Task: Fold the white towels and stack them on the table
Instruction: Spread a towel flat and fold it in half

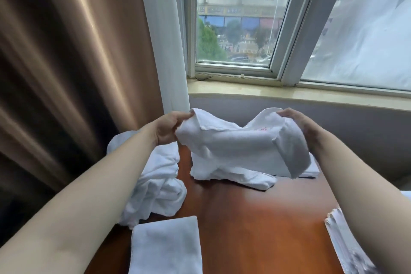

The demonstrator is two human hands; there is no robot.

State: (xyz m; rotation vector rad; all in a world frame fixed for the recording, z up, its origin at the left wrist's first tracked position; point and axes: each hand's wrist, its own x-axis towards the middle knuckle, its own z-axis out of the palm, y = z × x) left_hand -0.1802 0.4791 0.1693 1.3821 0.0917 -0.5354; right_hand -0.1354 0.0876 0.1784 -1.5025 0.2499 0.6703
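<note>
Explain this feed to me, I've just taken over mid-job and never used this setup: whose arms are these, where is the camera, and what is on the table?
There is no machine here. The single picture comes from a camera on a person's head, looking forward and down, so the bare arms are theirs. The left hand and right hand each grip an end of a white towel lifted over a reddish wooden table. On the table lie a folded towel near the front, a rumpled towel pile at the left, and more white cloth under the held one. A window is behind.
</note>
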